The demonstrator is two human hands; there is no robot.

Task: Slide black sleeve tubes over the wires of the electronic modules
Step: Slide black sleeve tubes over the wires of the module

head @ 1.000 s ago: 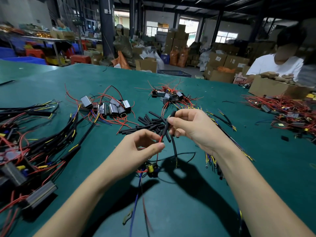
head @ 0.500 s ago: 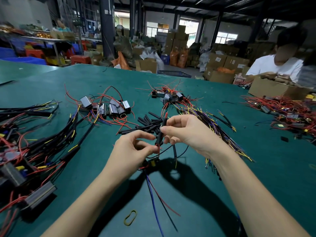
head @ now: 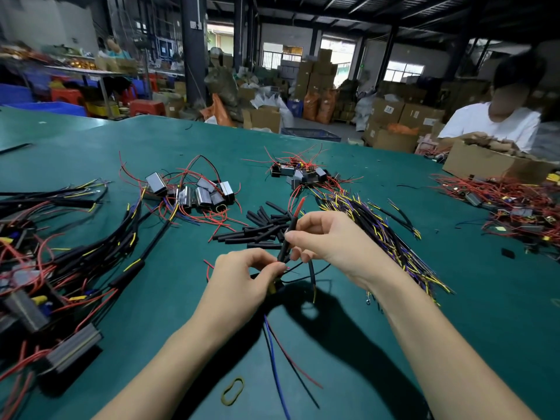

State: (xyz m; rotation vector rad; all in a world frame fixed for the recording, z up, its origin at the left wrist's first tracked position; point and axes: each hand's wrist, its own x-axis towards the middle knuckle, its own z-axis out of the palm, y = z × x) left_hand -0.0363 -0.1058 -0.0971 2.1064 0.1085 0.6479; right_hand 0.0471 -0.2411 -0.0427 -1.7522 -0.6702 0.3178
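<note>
- The right hand (head: 328,244) is pinching a black sleeve tube (head: 287,239) between thumb and forefinger, a red wire (head: 299,205) poking out of its top end.
- The left hand (head: 242,283) is pinching the wires just under the tube's lower end.
- Loose sleeve tubes (head: 260,227) are lying just beyond the hands on the green table (head: 454,298).
- A cardboard box (head: 485,163) is sitting at the far right edge, holding brown pieces.
- A yellow rubber band (head: 232,390) is lying on bare table between the forearms.

Sleeve tubes (head: 260,230) lie behind hands, seemingly between module piles.
</note>
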